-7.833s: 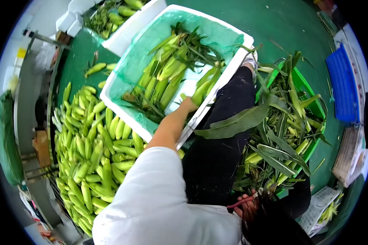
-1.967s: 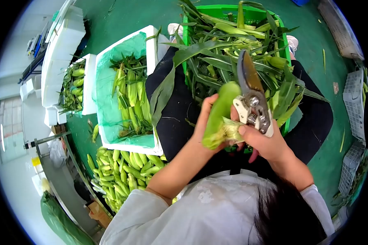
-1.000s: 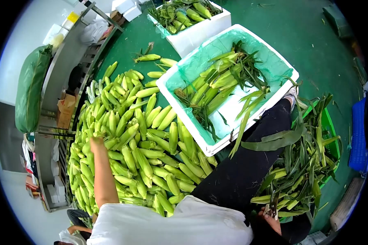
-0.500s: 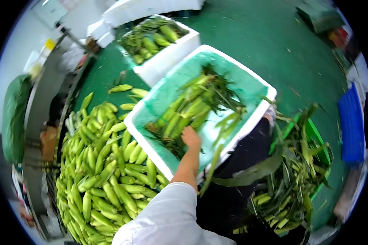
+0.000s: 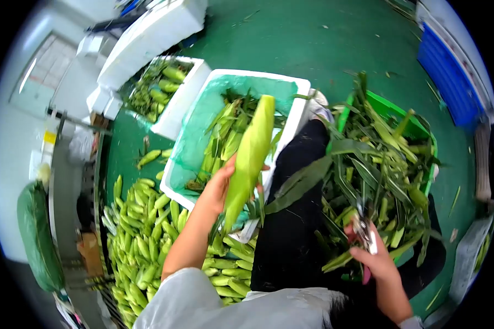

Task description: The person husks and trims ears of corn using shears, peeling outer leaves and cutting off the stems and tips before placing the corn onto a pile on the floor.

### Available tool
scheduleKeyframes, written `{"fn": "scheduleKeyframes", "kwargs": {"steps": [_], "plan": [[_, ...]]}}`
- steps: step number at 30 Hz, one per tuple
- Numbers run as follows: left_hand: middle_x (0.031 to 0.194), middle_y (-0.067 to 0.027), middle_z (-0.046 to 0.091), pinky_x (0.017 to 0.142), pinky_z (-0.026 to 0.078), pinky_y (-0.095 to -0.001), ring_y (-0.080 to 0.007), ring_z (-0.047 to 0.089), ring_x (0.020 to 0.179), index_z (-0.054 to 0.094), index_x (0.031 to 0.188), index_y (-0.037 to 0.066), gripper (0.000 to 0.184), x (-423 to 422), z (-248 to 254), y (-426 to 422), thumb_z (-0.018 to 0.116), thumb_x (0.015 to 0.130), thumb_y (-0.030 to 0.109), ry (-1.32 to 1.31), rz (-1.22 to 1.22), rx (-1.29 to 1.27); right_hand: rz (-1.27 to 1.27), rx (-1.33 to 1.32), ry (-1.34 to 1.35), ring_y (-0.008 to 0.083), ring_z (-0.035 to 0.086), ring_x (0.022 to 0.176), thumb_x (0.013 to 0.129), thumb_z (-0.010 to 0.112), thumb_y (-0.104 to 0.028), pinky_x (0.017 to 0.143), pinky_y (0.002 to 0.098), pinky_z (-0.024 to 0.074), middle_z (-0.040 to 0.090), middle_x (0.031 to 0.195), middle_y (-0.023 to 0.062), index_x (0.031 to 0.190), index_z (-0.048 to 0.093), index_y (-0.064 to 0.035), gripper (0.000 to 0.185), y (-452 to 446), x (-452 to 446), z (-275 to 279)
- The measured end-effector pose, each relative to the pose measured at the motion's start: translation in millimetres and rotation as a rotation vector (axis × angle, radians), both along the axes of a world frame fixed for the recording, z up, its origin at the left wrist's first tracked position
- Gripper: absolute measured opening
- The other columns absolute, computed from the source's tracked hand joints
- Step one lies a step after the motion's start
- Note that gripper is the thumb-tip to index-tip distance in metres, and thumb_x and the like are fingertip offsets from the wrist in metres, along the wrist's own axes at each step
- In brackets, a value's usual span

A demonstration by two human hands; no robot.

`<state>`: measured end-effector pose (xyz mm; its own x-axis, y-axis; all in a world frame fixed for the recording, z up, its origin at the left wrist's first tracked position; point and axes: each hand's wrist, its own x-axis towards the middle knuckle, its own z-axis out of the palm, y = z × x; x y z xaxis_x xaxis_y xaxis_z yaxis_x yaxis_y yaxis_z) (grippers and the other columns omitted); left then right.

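Note:
An ear of corn in its green husk (image 5: pixel 251 156) is held up by my left hand (image 5: pixel 225 183), its fingers wrapped round the middle. Below and behind it lies the white foam box (image 5: pixel 189 140), lined with green film and holding leafy ears. My right hand (image 5: pixel 370 249) grips the pruning shears (image 5: pixel 363 227) at the near edge of the green basket. Husks and long leaves fill that green basket (image 5: pixel 431 148). On the left a large pile of corn ears (image 5: pixel 142 241) covers the floor.
A second foam box (image 5: pixel 184 101) with leafy corn stands behind the first. A blue crate (image 5: pixel 450 77) is at the right, above a grey crate (image 5: pixel 469 247). Shelving and a green sack (image 5: pixel 38 236) stand at the left. My dark-clothed leg (image 5: pixel 291 219) lies between box and basket.
My left hand has come up out of the lined foam box with an ear of corn in it. The view has turned, and my right hand with the shears now shows clearly.

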<state>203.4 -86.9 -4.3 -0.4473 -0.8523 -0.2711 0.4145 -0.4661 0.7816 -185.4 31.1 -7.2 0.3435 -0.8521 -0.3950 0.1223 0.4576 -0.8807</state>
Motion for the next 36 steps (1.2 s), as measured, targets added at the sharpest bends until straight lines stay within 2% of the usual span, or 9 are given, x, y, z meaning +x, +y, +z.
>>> {"fn": "scheduleKeyframes", "kwargs": {"steps": [5,7,9,15,18,25,26,31,36], "plan": [[0.137,-0.0119,0.048,0.104,0.039,-0.0317,-0.0192,0.050,0.123,0.023,0.150,0.001,0.097,-85.5,31.4,57.1,0.081,0.073,0.011,-0.582,-0.199,-0.284,0.057,-0.382,0.358,0.0324,0.050,0.119,0.075,0.080,-0.029,0.104,0.0386,0.0377,0.051,0.127,0.0189,0.140,0.036,0.0006,0.083,-25.3,4.3,24.0],[0.118,-0.0102,0.059,0.077,0.054,-0.0325,-0.0177,0.064,0.088,0.023,0.151,0.006,0.095,-110.4,30.2,69.0,0.079,0.074,0.003,-0.748,-0.351,-0.499,0.067,-0.517,0.474,0.0379,0.052,0.113,0.070,0.081,-0.031,0.101,0.0421,0.0395,0.051,0.122,0.0204,0.136,0.038,0.0006,0.085,-24.3,-9.6,30.2],[0.106,-0.0104,0.060,0.069,0.054,-0.0323,-0.0181,0.064,0.081,0.030,0.146,0.006,0.082,-129.5,46.2,75.7,0.074,0.077,0.003,-0.513,-0.478,0.020,0.036,-0.725,0.588,0.0373,0.053,0.109,0.066,0.081,-0.025,0.096,0.0423,0.0427,0.055,0.115,0.0186,0.129,0.045,-0.0009,0.077,-17.3,-31.1,17.6],[0.103,-0.0124,0.058,0.067,0.052,-0.0315,-0.0201,0.062,0.079,0.038,0.137,0.006,0.065,-164.1,34.3,81.0,0.069,0.080,0.009,-0.328,-0.624,0.350,0.008,-0.538,0.608,0.0260,0.064,0.067,0.072,0.077,-0.020,0.063,0.0346,0.0519,0.064,0.075,0.0099,0.099,0.059,0.0001,0.038,25.3,-67.4,-26.9],[0.115,-0.0116,0.056,0.075,0.052,-0.0324,-0.0197,0.061,0.091,0.033,0.144,0.007,0.076,-179.5,35.6,82.1,0.071,0.078,0.007,-0.341,-0.631,0.382,0.004,0.066,0.107,0.0100,0.058,0.062,0.081,0.070,-0.014,0.058,0.0267,0.0479,0.060,0.068,0.0021,0.089,0.062,-0.0017,0.017,52.9,-75.1,-32.8],[0.128,-0.0090,0.051,0.105,0.039,-0.0332,-0.0213,0.050,0.123,0.022,0.152,0.007,0.102,-226.6,20.1,95.9,0.078,0.068,-0.003,-0.909,-0.469,-0.740,-0.517,0.071,-0.170,0.0129,0.055,0.053,0.086,0.069,-0.017,0.046,0.0269,0.0450,0.059,0.080,0.0045,0.113,0.054,-0.0009,0.035,31.1,-57.3,-13.7],[0.124,-0.0089,0.053,0.101,0.043,-0.0321,-0.0198,0.055,0.116,0.024,0.151,0.003,0.100,-226.5,26.7,97.5,0.078,0.067,-0.008,-0.562,-0.389,-0.219,-0.572,0.052,-0.252,0.0138,0.055,0.053,0.087,0.068,-0.018,0.047,0.0281,0.0468,0.060,0.079,0.0050,0.113,0.054,-0.0003,0.035,26.1,-55.5,-13.4],[0.122,-0.0082,0.055,0.098,0.045,-0.0316,-0.0181,0.057,0.112,0.029,0.148,0.001,0.095,-219.1,22.4,93.8,0.078,0.067,-0.011,-0.970,-0.283,-0.672,-0.589,-0.052,-0.376,0.0141,0.058,0.060,0.088,0.067,-0.023,0.051,0.0264,0.0490,0.063,0.086,0.0058,0.113,0.056,-0.0019,0.034,4.5,-52.7,-1.3],[0.124,-0.0122,0.058,0.093,0.051,-0.0339,-0.0205,0.061,0.109,0.037,0.142,-0.001,0.077,-210.3,26.6,89.9,0.078,0.077,0.009,-0.477,-0.307,-0.184,-0.728,-0.104,-0.408,0.0109,0.058,0.066,0.084,0.064,-0.010,0.053,0.0247,0.0479,0.062,0.090,0.0048,0.120,0.053,0.0003,0.040,-13.3,-50.3,4.9]]}}
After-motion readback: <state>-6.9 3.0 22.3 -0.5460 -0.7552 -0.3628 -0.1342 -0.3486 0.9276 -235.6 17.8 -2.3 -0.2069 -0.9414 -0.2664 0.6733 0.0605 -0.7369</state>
